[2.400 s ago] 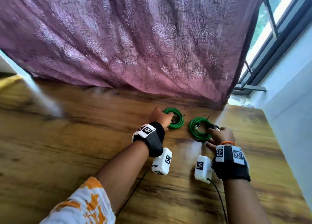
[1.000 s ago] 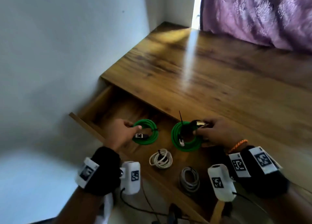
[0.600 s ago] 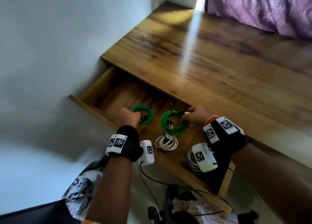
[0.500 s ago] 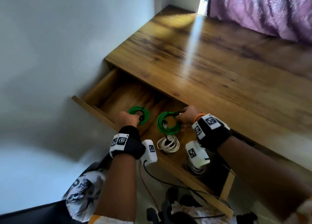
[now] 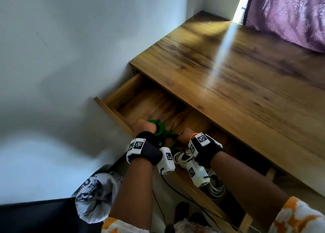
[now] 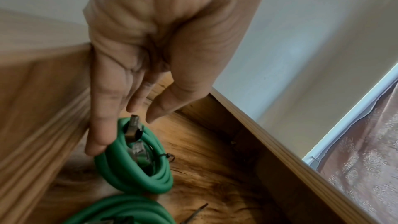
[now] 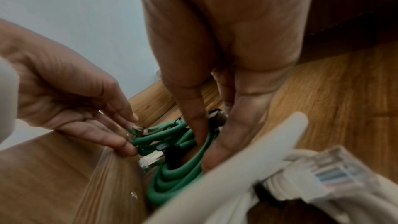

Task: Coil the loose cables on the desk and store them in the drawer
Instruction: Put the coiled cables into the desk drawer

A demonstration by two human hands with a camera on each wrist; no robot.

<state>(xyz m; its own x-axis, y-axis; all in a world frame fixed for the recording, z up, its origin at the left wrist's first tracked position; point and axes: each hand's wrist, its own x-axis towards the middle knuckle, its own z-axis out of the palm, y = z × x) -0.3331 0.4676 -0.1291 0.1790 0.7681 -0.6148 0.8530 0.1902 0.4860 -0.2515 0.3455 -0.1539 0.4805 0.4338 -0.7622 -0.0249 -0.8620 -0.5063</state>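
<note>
Both green coils (image 6: pixel 137 166) now sit lower in the drawer (image 5: pixel 112 109); left hand (image 6: pixel 150 48) loosened, right hand (image 7: pixel 226 74) still pinching its coil to seat it flat.

I see bare boards in the far left part of the drawer (image 5: pixel 123 92), room enough to pass in from above. Nearer me, two green coils (image 6: pixel 137 164) lie just beside each other, then a white coil (image 5: pixel 182 158) and a grey one (image 5: pixel 215 187) crowd the floor. The worktop (image 5: pixel 246 85) edge overhangs the drawer's back, blocking entry there.
</note>
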